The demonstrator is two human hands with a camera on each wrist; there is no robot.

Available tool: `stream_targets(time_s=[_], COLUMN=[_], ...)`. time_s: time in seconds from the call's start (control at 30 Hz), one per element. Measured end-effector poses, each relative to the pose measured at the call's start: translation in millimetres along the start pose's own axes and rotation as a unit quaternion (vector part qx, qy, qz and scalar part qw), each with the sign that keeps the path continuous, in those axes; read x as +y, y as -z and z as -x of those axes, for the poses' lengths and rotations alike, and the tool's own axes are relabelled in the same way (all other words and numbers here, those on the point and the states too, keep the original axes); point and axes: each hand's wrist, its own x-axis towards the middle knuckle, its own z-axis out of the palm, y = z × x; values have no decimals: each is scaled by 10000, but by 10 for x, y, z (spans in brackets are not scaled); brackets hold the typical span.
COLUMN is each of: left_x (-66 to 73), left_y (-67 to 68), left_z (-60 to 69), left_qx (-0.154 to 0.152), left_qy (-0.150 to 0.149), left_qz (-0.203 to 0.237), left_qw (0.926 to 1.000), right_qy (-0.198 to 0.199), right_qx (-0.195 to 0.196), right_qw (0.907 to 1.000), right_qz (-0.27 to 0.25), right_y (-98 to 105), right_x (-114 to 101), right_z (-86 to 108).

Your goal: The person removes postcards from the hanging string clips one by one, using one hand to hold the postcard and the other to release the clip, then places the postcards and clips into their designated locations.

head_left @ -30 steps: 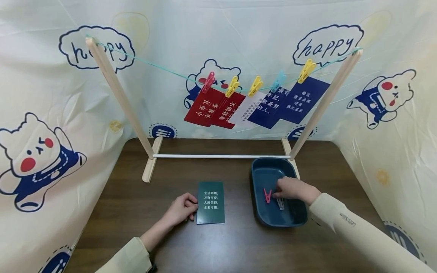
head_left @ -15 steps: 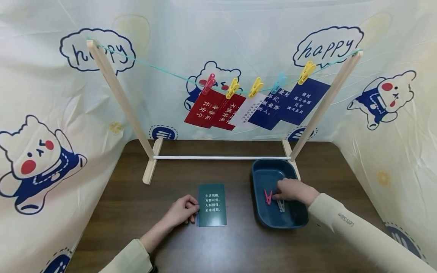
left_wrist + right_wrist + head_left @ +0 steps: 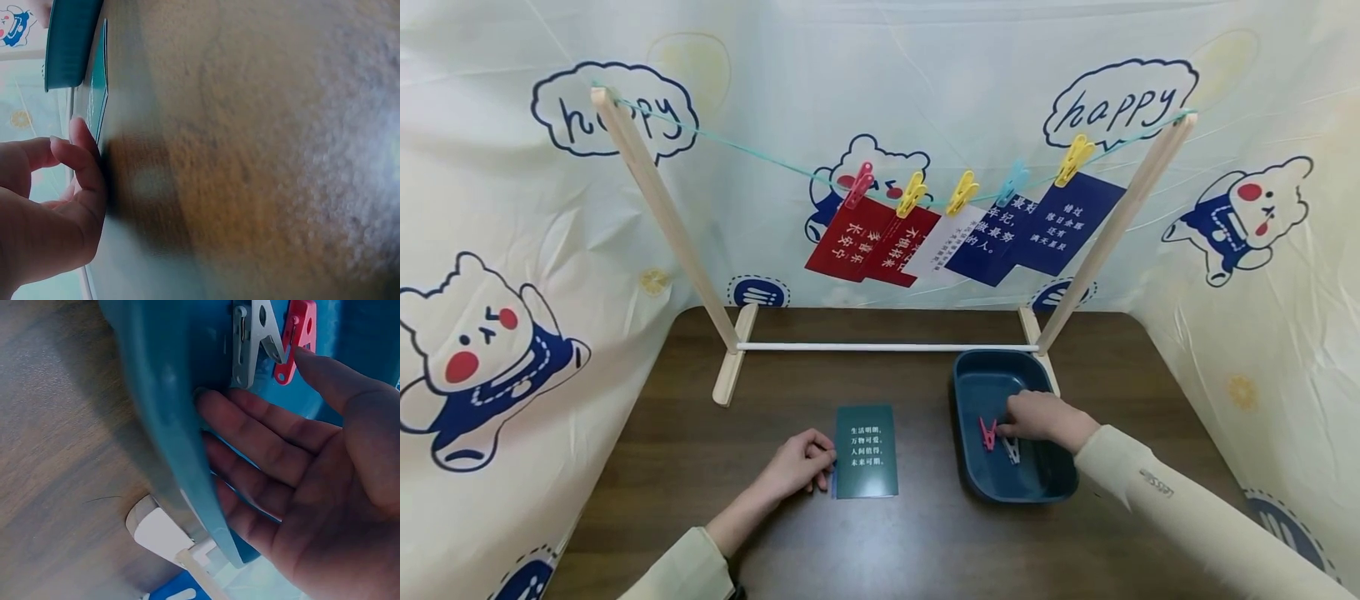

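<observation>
My right hand (image 3: 1041, 418) is inside the dark blue plastic tray (image 3: 992, 487). Close to its fingertips lie a grey clothespin (image 3: 1012, 451) and a pink clothespin (image 3: 987, 434). In the right wrist view the fingers (image 3: 256, 434) reach the lower end of the grey clothespin (image 3: 250, 344); the thumb tip comes up to the pink one (image 3: 300, 331), and no pinch shows. Beside the left edge of a green card (image 3: 867, 452) with white writing rests my left hand (image 3: 797, 462), loosely curled. A blue edge peeks out under that card.
A wooden frame (image 3: 662, 217) stands at the back with a turquoise string (image 3: 752, 152). Yellow, pink and blue clothespins hold red cards (image 3: 842, 242), a white card (image 3: 943, 242) and dark blue cards (image 3: 1063, 225) on it. A white rod (image 3: 880, 347) joins the frame's feet.
My right hand has shifted slightly left, and the grey clothespin has slid towards the pink one. The green card has moved a little right, exposing the blue edge below.
</observation>
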Motion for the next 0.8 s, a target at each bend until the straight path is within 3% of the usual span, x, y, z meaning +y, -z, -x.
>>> stream_targets(time_s=[0.17,0.3,0.5,0.8], left_x=[-11,-19,-11,49], left_y=[8,20,45,58], left_z=[2,-8,-26,-20], left_qx=[-46,-90,-130,-143], left_qy=[22,30,53,-7], left_qz=[85,172,198,141], left_qw=[10000,9998,9997,9998], right_qy=[117,399,1209,1678], right_qx=[82,498,1345,1929], right_qw=[9999,9978,9812,9636], right_qz=[-90,178,676,778], right_y=[195,264,302,430], right_x=[-274,-389,-420,-523], right_z=[240,340,328,363])
